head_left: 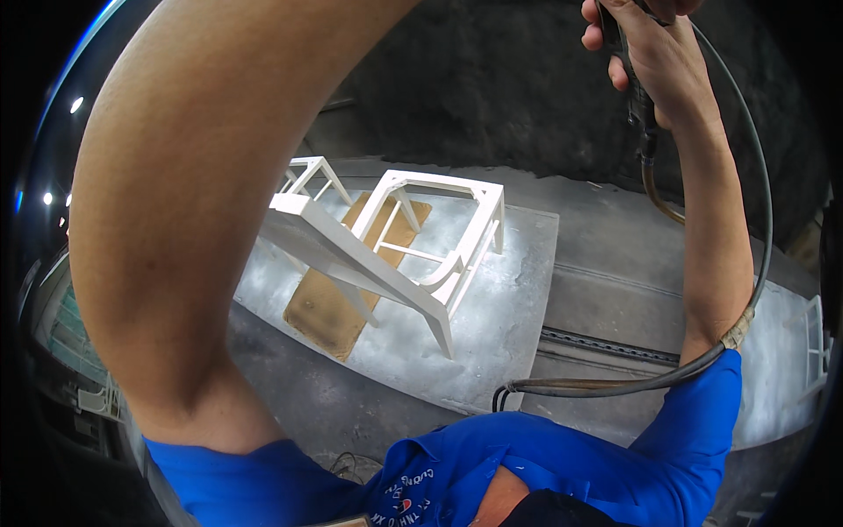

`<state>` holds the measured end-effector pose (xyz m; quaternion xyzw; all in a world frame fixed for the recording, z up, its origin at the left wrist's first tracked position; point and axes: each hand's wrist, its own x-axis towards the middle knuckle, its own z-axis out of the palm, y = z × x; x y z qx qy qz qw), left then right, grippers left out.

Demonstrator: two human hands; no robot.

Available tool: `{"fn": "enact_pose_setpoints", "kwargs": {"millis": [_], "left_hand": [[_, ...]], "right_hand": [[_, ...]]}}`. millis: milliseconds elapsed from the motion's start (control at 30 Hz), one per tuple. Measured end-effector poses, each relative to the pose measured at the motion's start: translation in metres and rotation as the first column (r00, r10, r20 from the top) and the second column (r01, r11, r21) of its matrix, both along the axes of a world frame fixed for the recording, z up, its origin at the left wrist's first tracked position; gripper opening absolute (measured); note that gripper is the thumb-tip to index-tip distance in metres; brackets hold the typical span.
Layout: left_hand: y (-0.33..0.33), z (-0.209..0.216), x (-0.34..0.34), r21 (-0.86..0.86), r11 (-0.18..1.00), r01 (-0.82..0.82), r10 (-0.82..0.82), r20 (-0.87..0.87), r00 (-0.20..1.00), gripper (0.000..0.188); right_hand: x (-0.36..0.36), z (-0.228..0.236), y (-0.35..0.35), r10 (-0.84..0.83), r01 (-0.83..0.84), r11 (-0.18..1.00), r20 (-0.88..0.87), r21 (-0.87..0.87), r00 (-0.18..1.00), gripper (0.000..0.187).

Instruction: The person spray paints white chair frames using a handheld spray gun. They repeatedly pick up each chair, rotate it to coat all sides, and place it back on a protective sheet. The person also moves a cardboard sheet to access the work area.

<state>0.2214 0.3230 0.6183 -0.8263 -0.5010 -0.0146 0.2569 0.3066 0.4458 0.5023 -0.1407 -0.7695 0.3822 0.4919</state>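
My right hand [654, 48] is raised at the upper right, its fingers wrapped round the dark handle of a spray gun [639, 105]. The top of the gun runs out of the picture. A brownish hose [652, 184] leaves the bottom of the handle. My left arm [184, 220] reaches up across the left side, and its hand lies beyond the upper edge. Between my arms, below my hands, a white chair frame [439, 255] with an open seat stands on a pale board [492, 351]. My left arm covers part of another white frame [312, 171] behind it.
A dark hose [762, 176] loops round my right arm, bound with tape [738, 329] near the elbow. Brown cardboard [325, 316] lies under the chair. A chain track [615, 345] runs along the floor to another pale board [773, 360] at right. A dark wall [492, 97] stands behind.
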Motion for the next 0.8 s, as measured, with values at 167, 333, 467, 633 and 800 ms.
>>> {"fn": "enact_pose_setpoints", "kwargs": {"millis": [167,333,467,633,800], "left_hand": [[-0.019,-0.004,-0.013,0.075,0.997,-0.021,0.022,-0.025,0.999,0.034],[-0.075,-0.024,-0.059,0.218,0.965,-0.146,0.15,-0.003,0.989,0.044],[-0.154,-0.096,-0.11,0.121,0.864,-0.489,0.454,0.233,0.86,0.064],[-0.206,-0.194,-0.142,-0.043,0.634,-0.772,0.672,0.524,0.523,0.07],[-0.23,-0.23,-0.13,0.017,0.591,-0.806,0.587,0.677,0.444,0.076]], "right_hand": [[-0.014,-0.011,0.019,0.14,-0.135,0.99,-0.129,0.046,0.982,0.029],[-0.03,-0.063,0.047,0.299,-0.301,0.954,-0.127,0.003,0.946,0.056],[-0.016,-0.146,0.044,0.437,-0.45,0.853,-0.112,-0.265,0.893,0.06],[-0.038,-0.248,0.015,0.592,-0.53,0.671,-0.056,-0.518,0.804,0.063],[-0.081,-0.317,0.0,0.757,-0.534,0.508,0.054,-0.676,0.651,0.065]]}}
